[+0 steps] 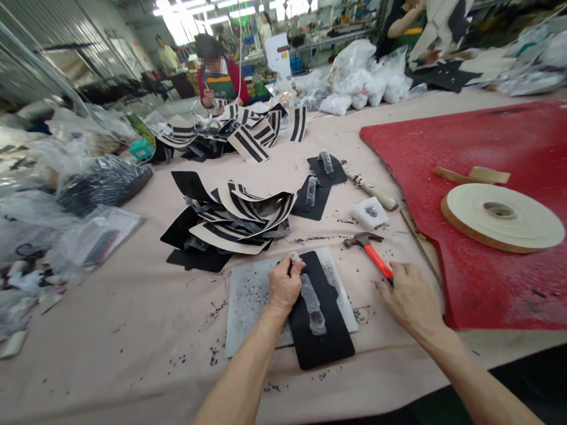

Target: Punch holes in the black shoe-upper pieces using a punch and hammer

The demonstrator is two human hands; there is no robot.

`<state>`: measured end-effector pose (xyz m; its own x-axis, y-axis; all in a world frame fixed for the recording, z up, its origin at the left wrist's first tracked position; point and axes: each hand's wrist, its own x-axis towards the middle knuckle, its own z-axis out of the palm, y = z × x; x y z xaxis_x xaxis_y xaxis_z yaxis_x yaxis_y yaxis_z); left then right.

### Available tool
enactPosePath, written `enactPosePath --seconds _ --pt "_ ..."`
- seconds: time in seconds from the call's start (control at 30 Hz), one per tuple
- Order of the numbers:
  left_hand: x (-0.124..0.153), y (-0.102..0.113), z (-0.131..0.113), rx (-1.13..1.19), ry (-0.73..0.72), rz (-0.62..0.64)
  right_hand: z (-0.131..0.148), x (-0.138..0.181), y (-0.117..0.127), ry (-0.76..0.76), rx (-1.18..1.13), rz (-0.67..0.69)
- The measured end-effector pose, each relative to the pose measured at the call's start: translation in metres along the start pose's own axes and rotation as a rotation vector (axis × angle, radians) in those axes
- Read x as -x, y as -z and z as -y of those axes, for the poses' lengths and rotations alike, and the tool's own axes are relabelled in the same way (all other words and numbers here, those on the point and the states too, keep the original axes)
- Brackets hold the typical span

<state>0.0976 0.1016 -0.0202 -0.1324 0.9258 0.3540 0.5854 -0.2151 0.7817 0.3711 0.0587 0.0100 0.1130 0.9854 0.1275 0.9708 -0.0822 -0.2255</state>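
My left hand [284, 284] is closed over the top left part of a black panel [323, 338]. A small whitish tip [294, 257] shows above its fingers; what it belongs to is hidden. Along the panel runs a strap-like piece wrapped in clear plastic [312, 302]. Panel and hand are over a grey-white board [251, 301] sprinkled with black bits. To the right lies a claw hammer [372, 252] with an orange-red handle. My right hand [411, 298] is at the handle's end, thumb and fingers apart on either side of it, not wrapped round.
A pile of black and striped panels [234, 219] lies beyond the board. Two more black panels [313, 205], a white block [369, 212] and a tape roll [506, 218] on a red sheet [413, 157] lie further right. Plastic bags [15, 226] crowd the left. Co-workers stand behind.
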Motion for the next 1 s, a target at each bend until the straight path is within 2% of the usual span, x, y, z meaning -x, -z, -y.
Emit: enactPosePath --seconds 0.07,0.13,0.2,0.27,0.33,0.37,0.47,0.5,0.53,0.63,0.7,0.73,0.8,0.87,0.9,0.93,1.0 --pt "0.001 0.001 0.001 0.034 -0.019 0.024 -0.020 -0.006 -0.001 -0.125 -0.095 0.133" --pt "0.001 0.002 0.003 0.076 -0.019 0.035 -0.025 -0.009 0.000 -0.228 -0.435 0.296" --pt "0.000 0.002 0.004 0.109 -0.010 0.037 -0.016 -0.012 0.006 -0.266 -0.736 0.448" --pt "0.000 0.002 0.005 0.125 -0.004 0.041 0.002 -0.012 0.019 -0.267 -0.849 0.506" --pt "0.000 0.002 0.005 0.120 -0.008 0.058 0.023 -0.011 0.037 -0.217 -0.830 0.434" --pt "0.000 0.002 0.005 0.110 -0.014 0.068 0.032 -0.010 0.047 -0.156 -0.789 0.356" --pt "0.001 0.003 0.003 0.063 -0.038 0.101 0.052 -0.005 0.071 0.141 -0.522 0.075" --pt "0.001 0.004 0.003 0.041 -0.044 0.111 0.055 -0.004 0.075 0.238 -0.411 0.030" --pt "0.001 0.004 0.002 0.018 -0.042 0.118 0.057 -0.003 0.079 0.314 -0.303 0.024" --pt "-0.001 0.006 0.002 -0.047 0.003 0.129 0.059 -0.005 0.092 0.450 -0.058 0.164" --pt "-0.001 0.006 0.002 -0.058 0.009 0.131 0.062 -0.011 0.108 0.463 -0.039 0.152" --pt "-0.001 0.006 0.002 -0.052 -0.003 0.132 0.065 -0.014 0.117 0.445 -0.080 0.075" --pt "-0.001 0.005 0.003 -0.030 -0.035 0.132 0.074 -0.020 0.133 0.348 -0.216 -0.162" --pt "-0.001 0.005 0.003 -0.019 -0.045 0.134 0.080 -0.021 0.134 0.247 -0.348 -0.383" --pt "-0.001 0.005 0.004 -0.019 -0.043 0.135 0.082 -0.020 0.128 0.250 -0.376 -0.419" --pt "-0.001 0.005 0.004 -0.022 -0.042 0.138 0.081 -0.018 0.120 0.293 -0.368 -0.384" --pt "-0.001 0.006 0.004 -0.033 -0.036 0.144 0.074 -0.014 0.099 0.449 -0.259 -0.144"
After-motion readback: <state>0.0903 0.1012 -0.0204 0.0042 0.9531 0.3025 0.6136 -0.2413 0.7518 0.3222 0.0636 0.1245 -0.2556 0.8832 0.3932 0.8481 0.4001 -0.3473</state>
